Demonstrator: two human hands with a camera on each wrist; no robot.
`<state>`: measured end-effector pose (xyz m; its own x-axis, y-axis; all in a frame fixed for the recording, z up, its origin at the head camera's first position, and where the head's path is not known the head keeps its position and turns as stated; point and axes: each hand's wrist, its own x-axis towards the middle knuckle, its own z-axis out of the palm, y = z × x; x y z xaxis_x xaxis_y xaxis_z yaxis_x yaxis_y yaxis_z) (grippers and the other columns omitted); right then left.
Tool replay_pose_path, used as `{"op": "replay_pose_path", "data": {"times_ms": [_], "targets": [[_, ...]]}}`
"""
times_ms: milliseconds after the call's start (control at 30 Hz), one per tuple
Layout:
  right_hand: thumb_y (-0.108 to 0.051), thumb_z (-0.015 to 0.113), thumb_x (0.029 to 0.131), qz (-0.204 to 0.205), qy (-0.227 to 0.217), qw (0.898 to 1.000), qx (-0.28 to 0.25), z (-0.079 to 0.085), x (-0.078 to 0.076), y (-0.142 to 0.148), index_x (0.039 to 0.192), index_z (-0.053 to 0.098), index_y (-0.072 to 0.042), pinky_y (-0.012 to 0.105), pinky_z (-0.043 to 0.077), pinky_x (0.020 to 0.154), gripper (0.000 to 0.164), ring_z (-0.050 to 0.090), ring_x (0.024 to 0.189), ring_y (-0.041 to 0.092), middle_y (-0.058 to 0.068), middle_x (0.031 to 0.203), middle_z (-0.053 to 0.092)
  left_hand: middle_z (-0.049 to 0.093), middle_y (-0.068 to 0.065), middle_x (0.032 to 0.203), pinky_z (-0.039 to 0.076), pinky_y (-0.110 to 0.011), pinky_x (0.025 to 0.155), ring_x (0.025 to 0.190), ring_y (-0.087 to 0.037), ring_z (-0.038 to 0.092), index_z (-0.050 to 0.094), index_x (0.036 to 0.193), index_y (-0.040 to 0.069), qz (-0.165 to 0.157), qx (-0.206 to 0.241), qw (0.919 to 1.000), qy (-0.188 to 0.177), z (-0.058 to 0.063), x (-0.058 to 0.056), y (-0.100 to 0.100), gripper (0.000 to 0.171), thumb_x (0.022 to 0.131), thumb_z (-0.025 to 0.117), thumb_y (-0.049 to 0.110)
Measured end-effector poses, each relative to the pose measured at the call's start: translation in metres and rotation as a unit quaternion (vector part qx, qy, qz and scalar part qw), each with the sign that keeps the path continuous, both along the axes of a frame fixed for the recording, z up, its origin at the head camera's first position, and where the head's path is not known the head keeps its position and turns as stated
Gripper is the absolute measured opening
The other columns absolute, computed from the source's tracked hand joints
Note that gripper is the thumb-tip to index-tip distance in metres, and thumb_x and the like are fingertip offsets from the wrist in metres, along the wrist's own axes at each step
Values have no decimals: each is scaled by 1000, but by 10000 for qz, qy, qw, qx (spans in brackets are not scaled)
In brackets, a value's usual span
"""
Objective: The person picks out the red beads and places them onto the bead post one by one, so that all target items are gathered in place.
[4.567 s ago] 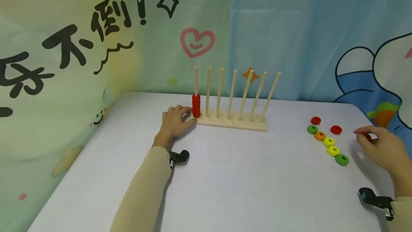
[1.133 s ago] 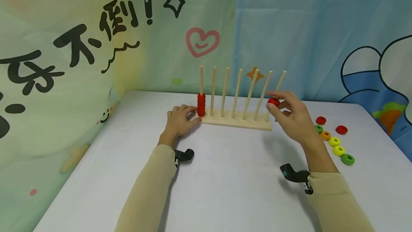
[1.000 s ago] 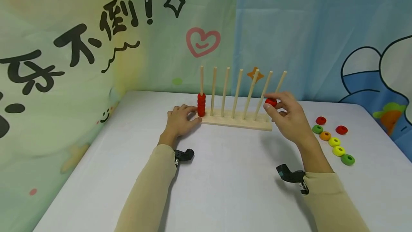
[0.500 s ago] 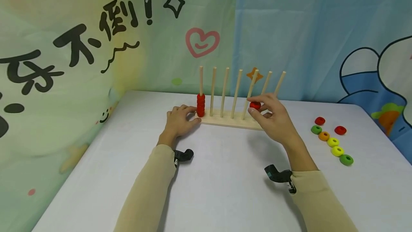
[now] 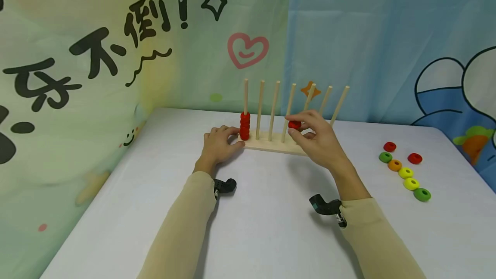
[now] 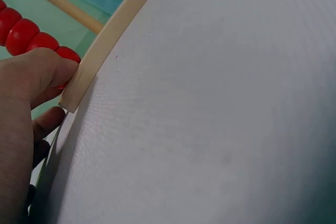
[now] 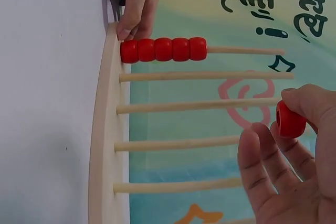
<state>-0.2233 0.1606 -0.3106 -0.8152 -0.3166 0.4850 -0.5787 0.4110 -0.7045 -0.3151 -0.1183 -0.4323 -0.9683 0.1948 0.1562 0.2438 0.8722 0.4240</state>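
A wooden peg rack (image 5: 267,144) with several upright pegs stands toward the back of the table. Several red beads (image 5: 245,126) are stacked on its leftmost peg; the other pegs I can see carry none. My left hand (image 5: 218,145) grips the left end of the base, its thumb close by the lowest bead in the left wrist view. Between thumb and fingers, my right hand (image 5: 315,139) pinches a single red bead (image 7: 291,120), raised in front of the pegs near the middle of the rack. That hand covers part of the rack's right side in the head view.
Loose beads lie on the white table (image 5: 271,227) at the right: two red ones, a green bead (image 5: 385,157), an orange bead (image 5: 395,165), two yellow ones and another green bead (image 5: 422,194). A printed curtain (image 5: 348,46) hangs behind the table.
My right hand picked up a red bead at the far right and carried it left, past the rightmost pegs to the rack's middle. The left hand stays at the base's left end.
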Motion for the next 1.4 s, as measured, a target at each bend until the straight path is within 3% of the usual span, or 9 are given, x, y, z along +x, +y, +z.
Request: {"op": "replay_pose_path", "data": {"times_ms": [133,533,867,1167,1400], "targets": [[3,62,93,52,52,10000,-41,1,-3,-6,123,63,3,21,52,76,31,55,99,24,18,116,54,58,0,130,32,-51,95,123,-30,44,59,134,29,12,-20,10000,31,2,1,-1,54,88,52,54],[6,63,91,166,-62,9991,-398,5,-11,-25,123,62,2,26,54,73,33,63,94,31,20,116,56,58,0,131,32,-50,95,124,-29,44,60,133,30,99,-15,9999,18,1,1,-3,52,87,51,53],[7,64,90,321,115,9981,-515,10,-20,-38,118,64,4,29,55,77,29,62,94,34,21,115,57,59,1,129,32,-49,95,123,-29,44,61,132,30,31,-3,10000,91,0,-1,1,50,88,53,53],[6,62,91,455,65,9960,-761,14,-25,-56,124,63,3,39,56,83,33,65,97,35,21,119,57,58,1,129,33,-49,95,124,-29,45,60,134,31,62,-75,10000,24,-3,-1,2,52,87,53,54],[1,62,93,305,159,9946,-976,21,-34,-71,128,60,-1,31,55,78,35,64,100,30,17,128,58,57,0,131,33,-49,95,124,-29,45,57,138,31,14,-171,9998,34,-2,-2,0,57,88,54,58]]}}
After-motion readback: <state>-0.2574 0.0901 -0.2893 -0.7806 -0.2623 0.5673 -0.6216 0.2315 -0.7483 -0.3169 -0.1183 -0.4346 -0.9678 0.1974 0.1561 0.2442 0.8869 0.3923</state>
